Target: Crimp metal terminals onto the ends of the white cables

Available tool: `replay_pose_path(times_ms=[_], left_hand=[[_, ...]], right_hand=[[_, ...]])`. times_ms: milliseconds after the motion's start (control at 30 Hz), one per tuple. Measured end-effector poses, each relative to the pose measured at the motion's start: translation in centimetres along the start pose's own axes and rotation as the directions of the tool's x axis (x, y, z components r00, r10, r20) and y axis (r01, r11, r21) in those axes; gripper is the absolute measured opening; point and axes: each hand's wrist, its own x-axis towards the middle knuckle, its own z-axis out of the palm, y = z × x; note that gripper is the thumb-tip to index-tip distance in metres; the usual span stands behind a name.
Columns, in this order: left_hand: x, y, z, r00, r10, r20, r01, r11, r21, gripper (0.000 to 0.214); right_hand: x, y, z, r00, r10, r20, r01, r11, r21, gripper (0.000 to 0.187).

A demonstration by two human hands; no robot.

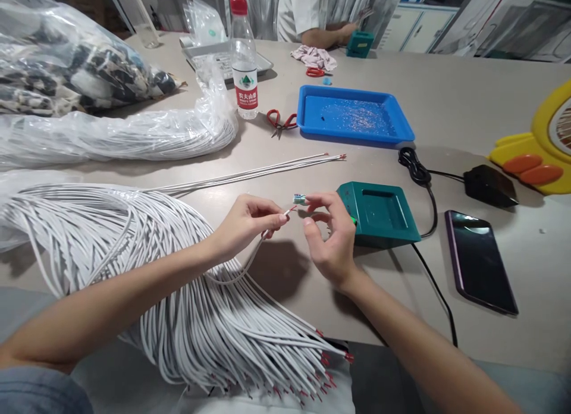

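Observation:
My left hand (pixel 252 220) is closed, pinching a white cable (pixel 254 256) near its end, where thin red wire tips stick out. My right hand (pixel 330 232) is just to the right of this end, its fingers bent and the thumb apart from the index finger. At the index fingertip is a small pale piece with blue marks (pixel 299 198); whether it is wrapped on or held I cannot tell. Behind that hand stands a green box-shaped device (pixel 383 238) with a lit green spot. Beneath my left arm spreads a large bundle of white cables (pixel 200 331) with red ends.
Several separate cables (pixel 250 175) lie beyond my hands. Further back are red-handled scissors (pixel 280 124), a blue tray (pixel 357 136) with scraps and a bottle (pixel 245 75). A phone (pixel 482 262) and black adapter (pixel 491 185) lie right. Across the table, a person's arm (pixel 323 38) shows.

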Motion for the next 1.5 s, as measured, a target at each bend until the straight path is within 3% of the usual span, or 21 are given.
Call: replay_pose_path(times_ms=[233, 600, 967, 1133, 1400, 1500], left_hand=[[-0.1, 0.1, 0.1, 1.0, -0.013, 0.013, 0.013, 1.0, 0.008, 0.016], [0.1, -0.2, 0.0, 1.0, 0.002, 0.008, -0.003, 1.0, 0.008, 0.012], [0.0, -0.3, -0.1, 0.999, -0.006, 0.034, 0.005, 0.999, 0.04, 0.014], [0.0, -0.3, -0.1, 1.0, -0.004, 0.022, 0.003, 0.999, 0.034, 0.013], [0.3, -0.1, -0.2, 0.998, -0.043, -0.034, 0.04, 0.995, -0.092, 0.014], [0.3, -0.1, -0.2, 0.998, -0.047, -0.036, 0.043, 0.994, -0.1, 0.014]], right_hand=[[0.3, -0.3, -0.1, 0.995, 0.077, 0.056, -0.082, 0.993, 0.086, 0.013], [0.9, 0.3, -0.1, 0.942, 0.284, 0.179, -0.33, 0.882, 0.338, 0.013], [1.4, 0.2, -0.5, 0.914, 0.318, 0.251, -0.39, 0.857, 0.337, 0.016], [1.3, 0.2, -0.5, 0.936, 0.237, 0.261, -0.313, 0.901, 0.302, 0.018], [0.5, 0.2, -0.1, 0.994, 0.002, 0.107, -0.009, 0.998, 0.07, 0.026], [0.5, 0.1, -0.2, 0.998, -0.022, 0.062, 0.021, 1.0, 0.014, 0.019]])
